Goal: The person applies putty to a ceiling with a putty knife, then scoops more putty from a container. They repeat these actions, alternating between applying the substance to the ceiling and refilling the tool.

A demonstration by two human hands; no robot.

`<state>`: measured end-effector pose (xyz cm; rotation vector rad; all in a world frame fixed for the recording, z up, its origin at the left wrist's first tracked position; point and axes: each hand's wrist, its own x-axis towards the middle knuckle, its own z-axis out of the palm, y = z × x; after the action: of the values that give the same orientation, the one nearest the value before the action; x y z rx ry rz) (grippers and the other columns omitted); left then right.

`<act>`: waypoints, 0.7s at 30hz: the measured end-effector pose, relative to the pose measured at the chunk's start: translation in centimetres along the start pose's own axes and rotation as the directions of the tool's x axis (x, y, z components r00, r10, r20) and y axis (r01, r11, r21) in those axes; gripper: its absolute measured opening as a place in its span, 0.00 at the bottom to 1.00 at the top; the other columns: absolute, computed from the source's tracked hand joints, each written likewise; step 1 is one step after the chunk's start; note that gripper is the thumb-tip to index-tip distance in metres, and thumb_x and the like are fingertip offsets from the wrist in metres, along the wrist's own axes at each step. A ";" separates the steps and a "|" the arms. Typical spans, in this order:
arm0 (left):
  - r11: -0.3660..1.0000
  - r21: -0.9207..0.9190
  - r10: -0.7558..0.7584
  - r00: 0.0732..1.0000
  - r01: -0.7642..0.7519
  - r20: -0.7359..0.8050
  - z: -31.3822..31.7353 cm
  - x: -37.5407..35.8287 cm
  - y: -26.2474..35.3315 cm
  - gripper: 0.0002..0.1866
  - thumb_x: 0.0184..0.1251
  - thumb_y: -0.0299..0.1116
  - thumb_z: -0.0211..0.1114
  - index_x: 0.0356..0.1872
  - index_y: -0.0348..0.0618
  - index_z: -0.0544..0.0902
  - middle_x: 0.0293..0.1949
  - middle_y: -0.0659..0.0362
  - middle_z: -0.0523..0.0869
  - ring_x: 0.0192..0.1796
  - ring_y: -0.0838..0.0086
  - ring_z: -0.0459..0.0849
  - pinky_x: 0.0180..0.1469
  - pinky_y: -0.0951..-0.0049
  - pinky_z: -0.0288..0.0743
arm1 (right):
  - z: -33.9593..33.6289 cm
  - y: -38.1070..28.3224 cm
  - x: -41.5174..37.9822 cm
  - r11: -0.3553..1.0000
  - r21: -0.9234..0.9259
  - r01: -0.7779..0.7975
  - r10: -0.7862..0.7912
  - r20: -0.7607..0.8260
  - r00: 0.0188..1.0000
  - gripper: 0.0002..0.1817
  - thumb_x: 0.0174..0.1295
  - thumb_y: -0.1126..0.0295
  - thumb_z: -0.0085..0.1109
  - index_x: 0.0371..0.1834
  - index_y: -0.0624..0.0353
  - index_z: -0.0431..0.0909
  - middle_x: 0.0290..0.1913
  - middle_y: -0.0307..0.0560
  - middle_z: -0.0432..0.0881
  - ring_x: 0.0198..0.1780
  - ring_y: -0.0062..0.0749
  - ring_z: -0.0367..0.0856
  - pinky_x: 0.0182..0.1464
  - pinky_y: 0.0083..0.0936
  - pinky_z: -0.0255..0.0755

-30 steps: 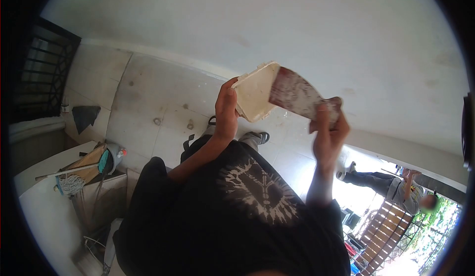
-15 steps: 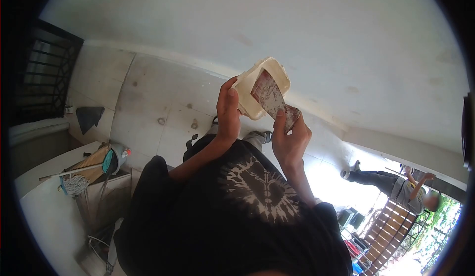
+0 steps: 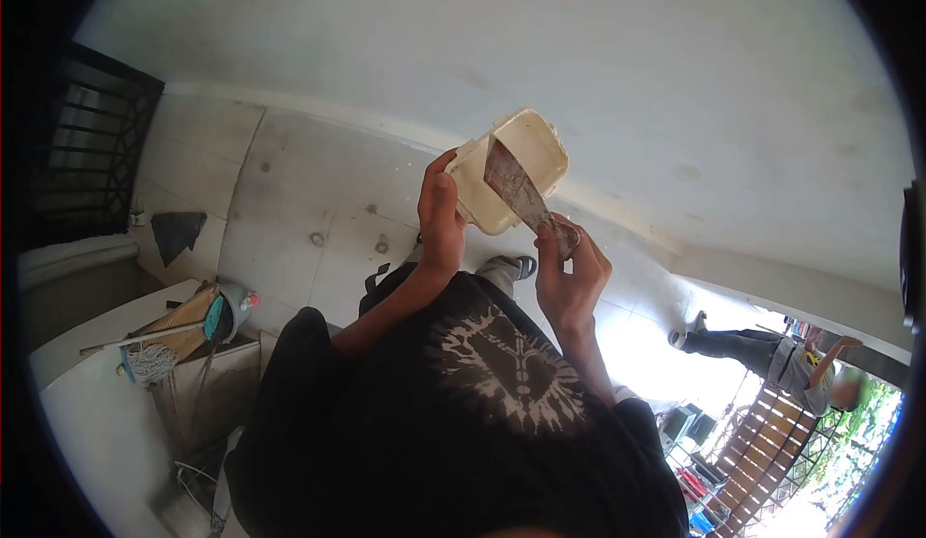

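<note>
My left hand (image 3: 442, 215) grips the left side of a cream plastic container (image 3: 546, 143), its thumb up along the rim. The container is held tilted in front of the wall, with its inside facing me. In my right hand (image 3: 573, 278) is a putty knife (image 3: 516, 186) with a wide, stained blade, the fingers closed round its handle end. The blade reaches across the container's opening, its broad end over the inside near the left rim. Some pale material coats the container's inner surface.
A pale wall (image 3: 627, 75) rises right in front of me above a tiled floor (image 3: 289, 191). At the left stand a bucket (image 3: 231, 311) and a mop (image 3: 149, 363). Another person (image 3: 801, 369) stands at the far right near a wooden slatted bench (image 3: 767, 437).
The putty knife has turned in my right hand, so its blade now looks narrower and lies further left in the container. The container has barely shifted.
</note>
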<state>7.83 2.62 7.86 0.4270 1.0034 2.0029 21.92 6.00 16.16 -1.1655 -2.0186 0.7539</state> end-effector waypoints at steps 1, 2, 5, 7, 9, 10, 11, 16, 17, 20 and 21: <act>1.000 0.019 0.002 1.000 -0.002 0.002 0.0 0.0 0.0 0.32 0.77 0.54 0.44 0.67 0.35 0.62 0.60 0.52 0.74 0.62 0.67 0.74 0.63 0.66 0.69 | 0.0 0.0 -0.1 1.000 -0.007 -0.022 0.023 0.024 0.999 0.07 0.63 0.78 0.60 0.41 0.70 0.82 0.24 0.47 0.83 0.26 0.23 0.80 0.28 0.19 0.69; 1.000 0.021 0.000 1.000 0.000 0.004 0.1 -0.1 0.0 0.32 0.77 0.54 0.44 0.67 0.35 0.62 0.60 0.52 0.74 0.62 0.67 0.74 0.63 0.66 0.69 | 0.0 0.0 -0.1 1.000 -0.006 -0.025 0.025 0.022 0.999 0.07 0.63 0.78 0.60 0.41 0.70 0.82 0.24 0.47 0.83 0.26 0.23 0.80 0.28 0.19 0.69; 0.999 0.034 0.011 1.000 -0.011 0.012 0.1 -0.3 0.3 0.32 0.77 0.54 0.44 0.67 0.35 0.62 0.60 0.52 0.74 0.62 0.67 0.74 0.63 0.66 0.69 | 0.1 -0.1 -0.2 1.000 0.018 -0.004 0.004 0.030 1.000 0.07 0.62 0.78 0.61 0.41 0.69 0.82 0.25 0.47 0.83 0.25 0.23 0.80 0.27 0.19 0.69; 0.999 0.030 0.022 0.999 -0.023 0.023 0.0 -0.2 0.3 0.32 0.77 0.54 0.44 0.67 0.35 0.62 0.60 0.52 0.74 0.62 0.68 0.74 0.63 0.65 0.69 | 0.2 -0.1 -0.2 0.998 0.027 0.050 -0.051 0.022 0.998 0.07 0.62 0.78 0.62 0.42 0.69 0.82 0.27 0.48 0.83 0.25 0.22 0.79 0.26 0.19 0.68; 0.999 0.033 0.019 1.000 -0.019 0.023 -0.1 -0.2 0.3 0.32 0.77 0.54 0.43 0.67 0.35 0.62 0.60 0.52 0.74 0.62 0.67 0.74 0.63 0.65 0.69 | 0.4 -0.2 -0.2 0.998 0.021 0.067 -0.066 -0.008 0.998 0.07 0.60 0.79 0.62 0.41 0.67 0.82 0.27 0.50 0.83 0.24 0.29 0.79 0.26 0.23 0.70; 0.999 0.034 0.015 1.000 -0.016 0.021 -0.1 -0.3 0.3 0.32 0.77 0.54 0.43 0.67 0.35 0.62 0.60 0.52 0.74 0.62 0.67 0.74 0.63 0.65 0.69 | 0.2 -0.3 -0.2 0.996 0.014 0.083 -0.083 -0.038 0.996 0.07 0.58 0.81 0.62 0.40 0.65 0.83 0.27 0.52 0.82 0.22 0.36 0.80 0.25 0.27 0.72; 0.999 0.034 0.014 1.000 -0.015 0.023 -0.1 -0.3 0.3 0.32 0.77 0.54 0.43 0.67 0.35 0.62 0.60 0.52 0.74 0.62 0.67 0.74 0.63 0.65 0.69 | 0.2 -0.5 -0.2 0.997 0.014 0.082 -0.082 -0.040 0.996 0.07 0.58 0.81 0.62 0.40 0.65 0.83 0.27 0.52 0.82 0.22 0.36 0.80 0.25 0.27 0.72; 1.000 0.018 0.021 1.000 -0.021 0.008 -0.1 -0.2 0.1 0.32 0.77 0.54 0.43 0.67 0.35 0.62 0.60 0.51 0.73 0.63 0.67 0.74 0.64 0.64 0.68 | 0.1 -0.8 -0.1 0.998 0.014 0.058 -0.059 0.023 0.998 0.07 0.58 0.82 0.62 0.40 0.66 0.83 0.26 0.52 0.82 0.23 0.37 0.80 0.26 0.27 0.72; 1.000 0.018 0.021 1.000 -0.021 0.008 0.0 -0.2 0.0 0.32 0.77 0.54 0.43 0.67 0.35 0.62 0.60 0.51 0.73 0.63 0.67 0.74 0.64 0.64 0.68 | -0.1 -0.7 -0.1 0.998 0.013 0.058 -0.059 0.024 0.998 0.07 0.58 0.82 0.62 0.40 0.66 0.83 0.26 0.52 0.82 0.23 0.37 0.80 0.26 0.27 0.72; 1.000 -0.011 0.016 1.000 -0.016 -0.006 0.0 0.0 0.0 0.32 0.77 0.54 0.43 0.67 0.35 0.61 0.61 0.51 0.73 0.64 0.66 0.73 0.65 0.64 0.67 | 0.1 -0.7 -0.1 0.998 0.021 0.060 -0.061 0.046 0.997 0.07 0.58 0.81 0.63 0.39 0.66 0.83 0.27 0.53 0.82 0.23 0.38 0.81 0.26 0.27 0.73; 1.000 -0.021 0.010 1.000 -0.010 -0.003 -0.1 0.0 0.0 0.32 0.77 0.54 0.43 0.67 0.35 0.61 0.61 0.51 0.72 0.64 0.66 0.72 0.65 0.64 0.66 | 0.1 -0.7 -0.1 0.998 0.034 0.051 -0.052 0.050 0.997 0.07 0.58 0.81 0.63 0.39 0.66 0.83 0.28 0.53 0.83 0.24 0.38 0.82 0.27 0.27 0.73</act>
<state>7.81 2.59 7.79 0.4188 0.9835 2.0219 21.46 5.61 16.63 -1.0819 -2.0625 0.7949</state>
